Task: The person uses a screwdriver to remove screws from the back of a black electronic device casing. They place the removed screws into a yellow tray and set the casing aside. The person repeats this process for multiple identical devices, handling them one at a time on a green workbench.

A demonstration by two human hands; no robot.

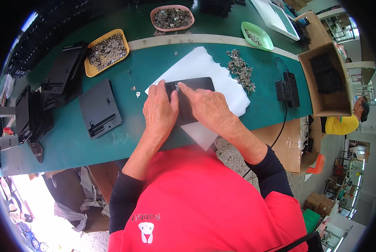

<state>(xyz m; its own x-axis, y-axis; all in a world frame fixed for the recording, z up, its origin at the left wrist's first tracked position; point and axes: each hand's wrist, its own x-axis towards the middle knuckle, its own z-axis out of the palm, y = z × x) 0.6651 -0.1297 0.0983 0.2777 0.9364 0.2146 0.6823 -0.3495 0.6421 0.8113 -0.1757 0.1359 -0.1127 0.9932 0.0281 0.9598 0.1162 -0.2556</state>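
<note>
bent over a green counter [70, 143], red shirt and dark sleeves filling the lower view. left hand [159, 110] laid flat, fingers together, pressing down on the left part of a black plastic panel [196, 84]. right hand [204, 105] resting on the same panel, forefinger stretched toward a small pale piece [176, 87] at the panel's upper left edge, just beside the left thumb; whether pinched or only touched, cannot tell (too small to make out). panel lying on a white foam sheet [204, 63] in the middle of the counter, right in front of the body. loose heap of small metal parts [240, 69] spilled at the sheet's right corner. similar black panel [99, 108] flat on the counter to the left, well apart from the hands. further left, stacked black panels [64, 75]. yellow tray [92, 69] of metal parts behind those, pink tray [154, 10] and green tray [265, 37] beyond a pale strip across the counter. black box with a cable [288, 88] to the right, beside an open cardboard box [335, 105] holding dark pieces. another person in yellow [341, 124] at the far right edge.
</note>
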